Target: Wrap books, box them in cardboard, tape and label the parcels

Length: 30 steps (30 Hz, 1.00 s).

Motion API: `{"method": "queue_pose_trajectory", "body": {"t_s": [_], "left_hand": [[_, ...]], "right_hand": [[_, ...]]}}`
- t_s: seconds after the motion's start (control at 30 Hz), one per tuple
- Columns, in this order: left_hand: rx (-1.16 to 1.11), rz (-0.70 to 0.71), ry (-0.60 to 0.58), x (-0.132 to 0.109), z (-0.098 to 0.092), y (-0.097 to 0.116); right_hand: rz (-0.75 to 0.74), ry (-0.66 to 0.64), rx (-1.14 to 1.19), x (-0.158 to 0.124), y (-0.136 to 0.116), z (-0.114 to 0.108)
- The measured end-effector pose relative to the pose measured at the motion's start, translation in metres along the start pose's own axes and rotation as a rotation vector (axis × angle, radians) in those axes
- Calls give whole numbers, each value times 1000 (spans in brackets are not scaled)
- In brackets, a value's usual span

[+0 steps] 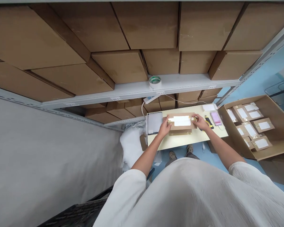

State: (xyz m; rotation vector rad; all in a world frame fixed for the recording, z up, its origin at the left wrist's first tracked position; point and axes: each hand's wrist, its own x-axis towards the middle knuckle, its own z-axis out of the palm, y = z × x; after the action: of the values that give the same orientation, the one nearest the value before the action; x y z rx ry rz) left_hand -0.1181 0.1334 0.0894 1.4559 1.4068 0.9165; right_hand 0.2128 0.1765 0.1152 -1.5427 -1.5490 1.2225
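Note:
Between my two hands is a small cardboard box point(181, 126) with white labels and clear tape on its top. My left hand point(165, 126) grips its left end, thumb along the near side. At the other end, the fingers of my right hand point(200, 121) pinch the taped edge. Under the box, a brown taped surface point(180, 132) shows at the near side; whether it is a second box I cannot tell. A black and yellow tool point(209, 122), its kind unclear, lies just right of my right hand. All of this is over a pale yellow table point(156, 143).
A flat grey-white tray-like item point(154, 123) lies at the table's left. Right of the table, a large open carton point(281, 146) holds several labelled boxes. Shelves of cartons point(119, 67) rise ahead, with a tape roll point(155, 82) on a ledge. White packing sheets point(131, 143) are heaped at left.

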Motion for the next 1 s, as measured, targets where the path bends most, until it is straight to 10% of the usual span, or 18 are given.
{"method": "queue_pose_trajectory", "body": {"t_s": [0.57,0.77,1.0], "left_hand": [[-35,-103,-83,9,26,-36],[257,17,22,4,38,-12],[460,175,-191,2,61,9]], "right_hand": [[77,61,-75,2,32,2],[40,55,-32,18,36,4],[102,105,93,17,63,-4]]}}
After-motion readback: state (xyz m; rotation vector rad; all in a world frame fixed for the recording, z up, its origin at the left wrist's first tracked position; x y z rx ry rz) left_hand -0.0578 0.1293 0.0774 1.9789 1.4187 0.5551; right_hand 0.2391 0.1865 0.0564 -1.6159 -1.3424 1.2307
